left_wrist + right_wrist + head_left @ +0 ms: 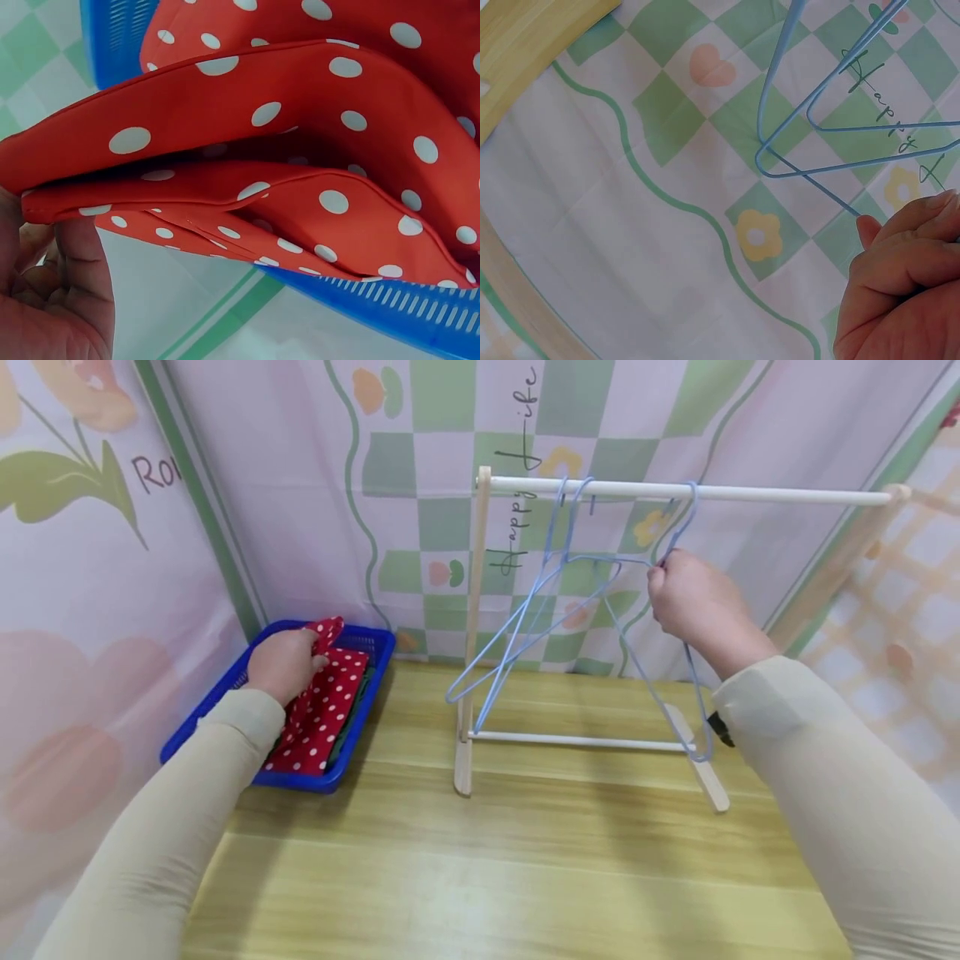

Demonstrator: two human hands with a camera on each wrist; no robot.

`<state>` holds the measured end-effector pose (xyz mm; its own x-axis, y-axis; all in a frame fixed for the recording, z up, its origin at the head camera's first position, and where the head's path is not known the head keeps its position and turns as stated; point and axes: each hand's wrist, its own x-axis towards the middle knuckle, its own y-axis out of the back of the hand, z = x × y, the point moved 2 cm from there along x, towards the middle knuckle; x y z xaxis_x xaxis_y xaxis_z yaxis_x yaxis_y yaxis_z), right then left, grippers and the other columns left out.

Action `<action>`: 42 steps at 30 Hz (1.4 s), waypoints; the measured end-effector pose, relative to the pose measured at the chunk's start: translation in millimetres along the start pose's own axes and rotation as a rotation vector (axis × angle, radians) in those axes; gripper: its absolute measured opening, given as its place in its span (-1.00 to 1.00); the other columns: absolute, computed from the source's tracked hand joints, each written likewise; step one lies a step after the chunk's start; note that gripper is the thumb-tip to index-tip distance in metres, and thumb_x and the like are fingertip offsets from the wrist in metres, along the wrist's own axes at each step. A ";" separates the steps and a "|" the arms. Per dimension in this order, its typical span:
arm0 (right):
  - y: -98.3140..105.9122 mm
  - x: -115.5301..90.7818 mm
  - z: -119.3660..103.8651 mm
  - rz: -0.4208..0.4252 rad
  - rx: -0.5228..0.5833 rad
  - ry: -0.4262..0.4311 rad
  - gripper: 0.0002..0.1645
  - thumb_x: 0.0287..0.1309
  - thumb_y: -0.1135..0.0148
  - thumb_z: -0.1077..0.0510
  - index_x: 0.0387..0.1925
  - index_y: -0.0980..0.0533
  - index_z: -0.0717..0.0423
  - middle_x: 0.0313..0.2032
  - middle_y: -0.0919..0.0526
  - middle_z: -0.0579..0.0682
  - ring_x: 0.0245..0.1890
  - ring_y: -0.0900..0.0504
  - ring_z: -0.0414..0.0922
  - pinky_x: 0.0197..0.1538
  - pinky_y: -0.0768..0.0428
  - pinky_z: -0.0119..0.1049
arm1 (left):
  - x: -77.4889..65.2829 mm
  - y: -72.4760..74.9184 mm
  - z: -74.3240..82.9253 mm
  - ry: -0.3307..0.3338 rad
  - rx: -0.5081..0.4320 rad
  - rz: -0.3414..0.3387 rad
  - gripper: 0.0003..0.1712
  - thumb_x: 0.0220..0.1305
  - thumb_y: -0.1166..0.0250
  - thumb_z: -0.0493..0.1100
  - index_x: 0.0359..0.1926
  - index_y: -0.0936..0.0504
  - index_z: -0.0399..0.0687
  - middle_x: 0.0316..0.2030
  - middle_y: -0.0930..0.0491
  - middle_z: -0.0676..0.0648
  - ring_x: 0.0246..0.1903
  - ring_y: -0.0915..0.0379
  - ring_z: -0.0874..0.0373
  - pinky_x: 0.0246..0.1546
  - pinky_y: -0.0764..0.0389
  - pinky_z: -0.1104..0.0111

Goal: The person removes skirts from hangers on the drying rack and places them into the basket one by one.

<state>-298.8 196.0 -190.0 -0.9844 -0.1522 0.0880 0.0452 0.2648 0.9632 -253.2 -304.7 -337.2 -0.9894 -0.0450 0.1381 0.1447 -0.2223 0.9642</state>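
Observation:
My left hand (283, 664) reaches into a blue plastic basket (386, 653) and pinches the edge of a red cloth with white dots (343, 702). In the left wrist view the lifted fabric (292, 67) forms loose folds running away from the thumb and fingers. On the other side, my right hand (697, 597) grips a light blue wire hanger (695, 503) just below its hook, which is over the white rod (787, 494) of a small rack. More blue hangers (573, 518) hang from the rod to the left, their wires crossing in view.
Dark green fabric (361, 697) shows beneath the red cloth in the basket. The rack's wooden post (477, 593) and feet (463, 772) stand on a wood-grain table (480, 877). Printed curtains (285, 510) surround the table at the back and sides.

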 end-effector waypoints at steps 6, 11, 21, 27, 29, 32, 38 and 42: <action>-0.6 -0.4 -1.9 0.007 0.008 -0.002 -0.36 0.60 0.50 -0.09 -0.01 -0.42 0.29 -0.28 -0.63 0.21 -0.35 -0.56 0.15 -0.26 -0.50 0.05 | 2.2 -9.0 -0.1 0.007 -0.008 -0.014 -0.56 0.47 -0.34 -0.12 0.18 -0.59 -0.36 0.04 -0.67 -0.42 0.03 -0.60 -0.33 0.15 -0.57 -0.21; -0.6 -1.0 -3.4 0.011 0.009 -0.014 -0.37 0.60 0.48 -0.08 0.03 -0.41 0.30 -0.28 -0.64 0.21 -0.32 -0.56 0.17 -0.22 -0.50 0.06 | 1.0 -13.6 3.6 0.006 -0.013 -0.025 -0.60 0.47 -0.33 -0.11 0.13 -0.61 -0.34 -0.01 -0.69 -0.39 -0.04 -0.62 -0.29 0.13 -0.58 -0.20; -0.8 -1.2 -2.6 0.014 0.015 -0.010 -0.38 0.60 0.48 -0.07 0.02 -0.41 0.30 -0.29 -0.65 0.20 -0.34 -0.57 0.16 -0.23 -0.51 0.06 | -0.9 -21.5 9.0 0.004 -0.020 -0.031 -0.71 0.47 -0.33 -0.14 0.02 -0.64 -0.30 -0.12 -0.72 -0.32 -0.13 -0.63 -0.21 0.07 -0.61 -0.12; -1.1 -0.8 -2.6 0.019 0.017 -0.008 -0.38 0.60 0.48 -0.07 0.01 -0.41 0.30 -0.31 -0.64 0.20 -0.36 -0.56 0.15 -0.25 -0.50 0.04 | -1.9 -24.4 11.3 -0.002 -0.025 -0.027 -0.77 0.46 -0.33 -0.16 -0.06 -0.64 -0.28 -0.17 -0.72 -0.30 -0.17 -0.62 -0.20 0.02 -0.61 -0.10; -0.9 -0.8 -2.2 0.020 0.019 -0.010 -0.38 0.60 0.49 -0.08 0.01 -0.41 0.30 -0.30 -0.63 0.20 -0.36 -0.56 0.15 -0.26 -0.49 0.03 | -2.1 -25.6 12.4 -0.006 -0.026 -0.031 -0.77 0.46 -0.33 -0.17 -0.06 -0.64 -0.28 -0.16 -0.72 -0.30 -0.17 -0.63 -0.20 0.00 -0.62 -0.09; -0.6 -0.8 -2.1 0.023 0.014 -0.007 -0.37 0.59 0.50 -0.08 -0.01 -0.41 0.30 -0.30 -0.64 0.20 -0.35 -0.56 0.15 -0.26 -0.49 0.03 | -2.1 -28.0 12.4 -0.005 -0.024 -0.049 -0.71 0.46 -0.32 -0.17 0.04 -0.63 -0.32 -0.05 -0.71 -0.34 -0.07 -0.64 -0.25 0.05 -0.62 -0.11; -0.8 -0.7 -2.5 0.022 0.013 0.004 -0.39 0.59 0.50 -0.07 -0.02 -0.40 0.30 -0.30 -0.66 0.21 -0.34 -0.59 0.15 -0.26 -0.49 0.04 | -0.4 -32.2 12.8 0.021 -0.023 -0.095 -0.53 0.48 -0.30 -0.18 0.28 -0.54 -0.35 0.17 -0.63 -0.39 0.15 -0.57 -0.31 0.25 -0.53 -0.16; -1.4 -0.5 -1.4 0.019 0.017 0.006 -0.39 0.60 0.49 -0.07 0.00 -0.40 0.30 -0.29 -0.66 0.21 -0.34 -0.59 0.15 -0.26 -0.50 0.05 | 1.2 -35.2 14.1 0.034 -0.025 -0.119 -0.49 0.47 -0.31 -0.20 0.33 -0.50 -0.36 0.20 -0.60 -0.41 0.19 -0.54 -0.33 0.28 -0.50 -0.17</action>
<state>-298.2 194.4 -191.1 -0.9824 -0.1524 0.1082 0.0614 0.2838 0.9569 -259.6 -283.2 -367.7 -0.9987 -0.0497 0.0149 0.0269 -0.2524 0.9672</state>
